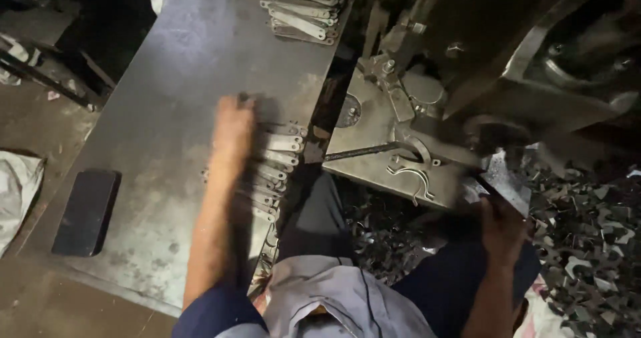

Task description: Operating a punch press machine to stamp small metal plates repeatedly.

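My left hand point(234, 130) lies palm down on a row of flat metal strip parts point(277, 158) at the right edge of a grey metal table point(167, 111). Its fingers are blurred, so its grip cannot be made out. Lower right, my right hand point(502, 226) is closed around a dark rod point(484, 186) that reaches up to the plate of a press machine point(394, 144). A curved metal bracket point(414, 178) sits on that plate.
A second pile of strip parts point(304, 8) lies at the table's far end. A dark flat block point(87, 211) rests near the table's left front. Heaps of metal offcuts point(587, 224) cover the floor at right. White cloth point(17, 191) lies at far left.
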